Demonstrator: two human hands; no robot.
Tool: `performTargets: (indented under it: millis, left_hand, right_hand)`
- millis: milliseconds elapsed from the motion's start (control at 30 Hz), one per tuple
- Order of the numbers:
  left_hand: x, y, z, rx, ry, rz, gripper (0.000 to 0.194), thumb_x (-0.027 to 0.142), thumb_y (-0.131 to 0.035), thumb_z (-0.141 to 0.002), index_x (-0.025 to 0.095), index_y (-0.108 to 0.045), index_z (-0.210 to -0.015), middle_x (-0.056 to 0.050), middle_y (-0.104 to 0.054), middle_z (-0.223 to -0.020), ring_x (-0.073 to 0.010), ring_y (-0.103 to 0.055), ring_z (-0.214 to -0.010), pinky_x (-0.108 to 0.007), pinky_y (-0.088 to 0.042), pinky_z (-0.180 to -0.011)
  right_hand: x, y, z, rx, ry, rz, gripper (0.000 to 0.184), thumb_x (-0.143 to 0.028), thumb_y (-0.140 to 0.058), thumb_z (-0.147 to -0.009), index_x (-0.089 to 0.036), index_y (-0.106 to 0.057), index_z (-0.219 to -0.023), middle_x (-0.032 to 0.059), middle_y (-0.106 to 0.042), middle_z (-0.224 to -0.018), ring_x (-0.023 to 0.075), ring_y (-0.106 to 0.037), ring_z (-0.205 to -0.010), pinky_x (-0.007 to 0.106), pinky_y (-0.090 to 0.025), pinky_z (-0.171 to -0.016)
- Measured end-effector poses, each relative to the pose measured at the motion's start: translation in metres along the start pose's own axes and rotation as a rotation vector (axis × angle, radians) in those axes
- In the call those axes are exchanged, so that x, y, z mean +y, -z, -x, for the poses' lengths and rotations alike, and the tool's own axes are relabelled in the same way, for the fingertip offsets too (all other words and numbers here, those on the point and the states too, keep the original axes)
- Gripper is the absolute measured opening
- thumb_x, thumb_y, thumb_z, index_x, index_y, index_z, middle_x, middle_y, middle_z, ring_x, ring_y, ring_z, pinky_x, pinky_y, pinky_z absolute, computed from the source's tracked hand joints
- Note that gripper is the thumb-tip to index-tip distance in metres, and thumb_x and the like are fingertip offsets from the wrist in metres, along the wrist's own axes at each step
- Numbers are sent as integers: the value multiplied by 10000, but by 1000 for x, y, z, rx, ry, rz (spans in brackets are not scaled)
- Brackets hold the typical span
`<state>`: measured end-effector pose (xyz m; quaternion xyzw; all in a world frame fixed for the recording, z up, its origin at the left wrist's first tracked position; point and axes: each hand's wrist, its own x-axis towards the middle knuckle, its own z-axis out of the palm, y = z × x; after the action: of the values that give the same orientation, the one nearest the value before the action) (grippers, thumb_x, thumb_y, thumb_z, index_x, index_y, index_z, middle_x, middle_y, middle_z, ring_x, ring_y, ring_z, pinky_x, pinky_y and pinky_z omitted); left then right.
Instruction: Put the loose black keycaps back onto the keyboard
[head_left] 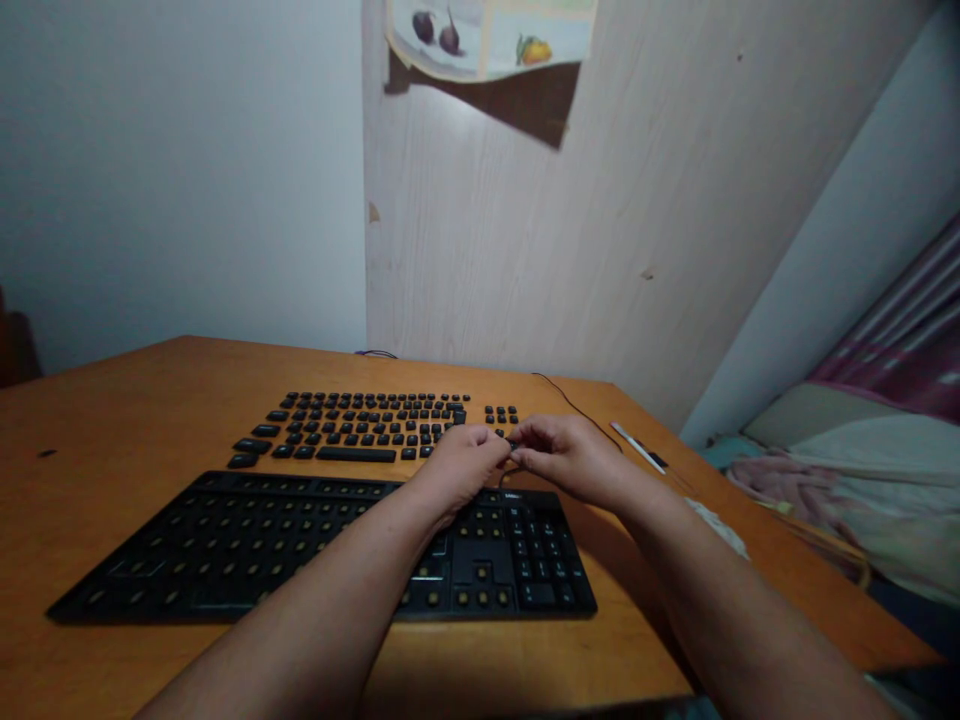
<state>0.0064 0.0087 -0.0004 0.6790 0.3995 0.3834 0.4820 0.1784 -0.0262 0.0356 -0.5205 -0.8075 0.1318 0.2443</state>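
My left hand (466, 455) and my right hand (571, 458) meet above the back edge of a black keyboard (482, 553). Their fingertips pinch together around a small black keycap (513, 445), mostly covered by the fingers. Most of the keyboard has bare switch posts showing, while its number pad (538, 550) at the right still carries caps. Behind it, loose black keycaps (366, 428) lie on the table in keyboard order, with a long space bar (356, 454) at the front. A smaller group of keycaps (501, 410) lies just beyond my hands.
The wooden table (135, 420) reaches back to the wall. To the right lie a thin white stick (637, 447), a dark cable (574, 402) and a whitish bundle (716, 526). A small dark piece (46, 453) rests far left. Beyond the right edge is a bed (840, 450).
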Motion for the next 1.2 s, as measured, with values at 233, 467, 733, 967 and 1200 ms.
performTargets:
  millis: [233, 467, 733, 967, 1200]
  left_hand:
    - [3, 0, 3, -72, -22, -2, 229, 355, -525, -757, 148, -608, -708, -2, -584, -677, -129, -487, -645, -249, -339, -597]
    - [5, -6, 6, -155, -12, -88, 189, 289, -506, -750, 152, -610, -670, 11, -550, -625, -121, -456, -605, -245, -310, -560]
    - [6, -11, 8, -148, -32, -244, 148, 263, -529, -738, 162, -565, -637, 30, -483, -583, -114, -413, -579, -238, -262, -525]
    - [6, -10, 8, -176, -26, -288, 114, 238, -530, -718, 170, -526, -627, 34, -463, -583, -104, -399, -566, -230, -263, -512]
    - [-4, -13, 4, -205, 1, -333, 146, 308, -523, -718, 173, -574, -693, 15, -515, -624, -118, -435, -593, -231, -268, -500]
  right_hand:
    - [-8, 16, 3, 6, -67, 62, 119, -247, -584, -817, -168, -670, -835, 3, -647, -724, 120, -545, -649, 224, -363, -568]
    - [10, 23, 14, -198, -193, -98, 96, -223, -552, -788, -160, -624, -781, -15, -574, -633, 104, -496, -559, 212, -340, -496]
    - [41, 16, 32, -489, -358, -431, 81, -186, -585, -725, -157, -625, -790, -35, -545, -636, 75, -425, -519, 190, -318, -478]
    - [50, 4, 27, -546, -376, -488, 99, -173, -572, -719, -155, -635, -794, -42, -542, -587, 68, -423, -473, 186, -285, -453]
    - [49, 3, 24, -506, -304, -368, 93, -163, -572, -738, -155, -646, -795, -24, -584, -670, 84, -471, -570, 194, -343, -521]
